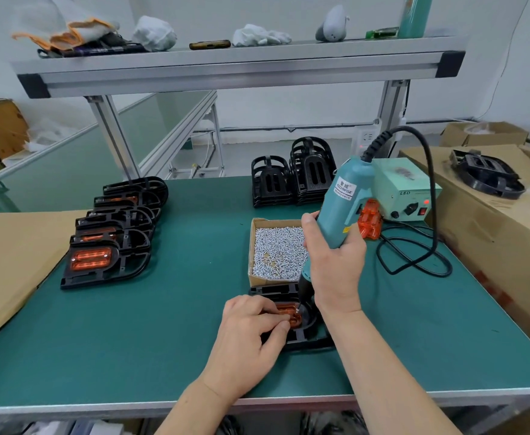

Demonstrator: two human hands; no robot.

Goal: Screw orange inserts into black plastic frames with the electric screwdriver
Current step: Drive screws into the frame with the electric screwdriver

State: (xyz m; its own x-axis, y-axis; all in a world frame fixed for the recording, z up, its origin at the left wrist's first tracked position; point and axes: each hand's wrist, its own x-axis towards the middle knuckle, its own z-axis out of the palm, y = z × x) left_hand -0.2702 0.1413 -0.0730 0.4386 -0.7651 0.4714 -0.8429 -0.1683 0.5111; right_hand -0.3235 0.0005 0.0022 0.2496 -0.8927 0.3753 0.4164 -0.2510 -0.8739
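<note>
— How are the fingers (276, 322) being used?
— Those of the left hand (248, 340) are being curled down and pressed on the orange insert (285, 310), which is being held seated in the black frame (309, 340) at the near edge of the counter (163, 324). The right hand (335, 262) is being wrapped tight round the electric screwdriver (346, 196), its bit being set at the insert's right end.
— And for a clean drive?
— The tool is best being held upright and the insert pinned flat — a tilt is likely being paid for with a crooked screw.
— What is being left in the way?
— The box of screws (277, 249) is being crowded just behind the frame, and the cable (414, 265) is being looped on the counter to the right of that hand; finished frames (113, 233) are being lined up well to the left.
</note>
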